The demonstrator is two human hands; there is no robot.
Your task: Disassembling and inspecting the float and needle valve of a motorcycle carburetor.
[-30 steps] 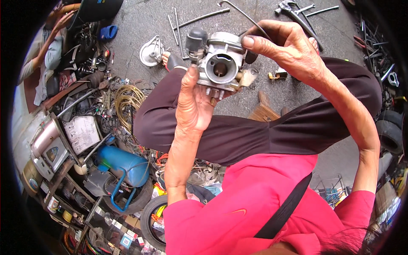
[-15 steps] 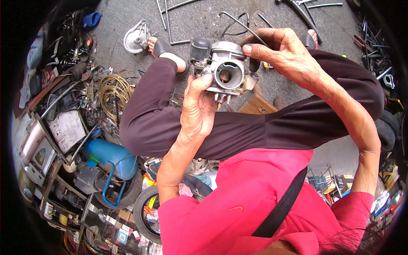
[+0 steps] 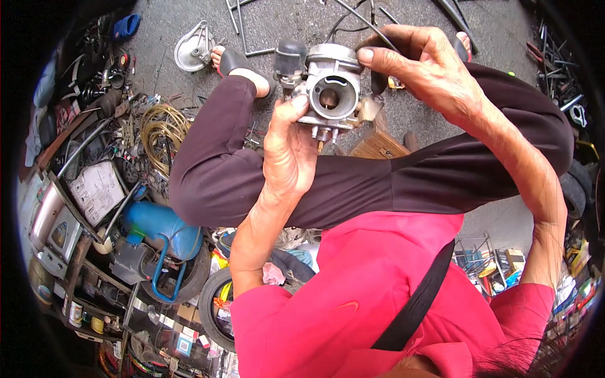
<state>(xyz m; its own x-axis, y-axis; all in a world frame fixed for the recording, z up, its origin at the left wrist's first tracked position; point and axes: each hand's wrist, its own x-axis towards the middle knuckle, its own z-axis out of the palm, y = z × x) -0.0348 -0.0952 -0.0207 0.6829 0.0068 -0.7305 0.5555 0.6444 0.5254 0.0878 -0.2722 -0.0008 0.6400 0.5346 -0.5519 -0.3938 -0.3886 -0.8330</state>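
A silver carburetor (image 3: pixel 334 96) with a black domed cap (image 3: pixel 290 58) on its left side is held up above my lap, its round bore facing me. My left hand (image 3: pixel 288 143) grips it from below, thumb on the lower left of the body. My right hand (image 3: pixel 428 72) is closed on its upper right, thumb at the top rim and fingers partly hidden behind. Thin metal rods and a dark looped cable (image 3: pixel 343 32) show just beyond it.
A wooden block (image 3: pixel 377 150) lies beneath my hands. Around me are a silver round metal part (image 3: pixel 189 53), hose coils (image 3: pixel 161 138), a blue compressor tank (image 3: pixel 161 223), a tire (image 3: pixel 217 315), piles of parts, and tools (image 3: pixel 554 75) at right.
The view has shifted, and another person's arms at the upper left are out of sight. My left thumb has moved slightly along the carburetor, which both hands still hold.
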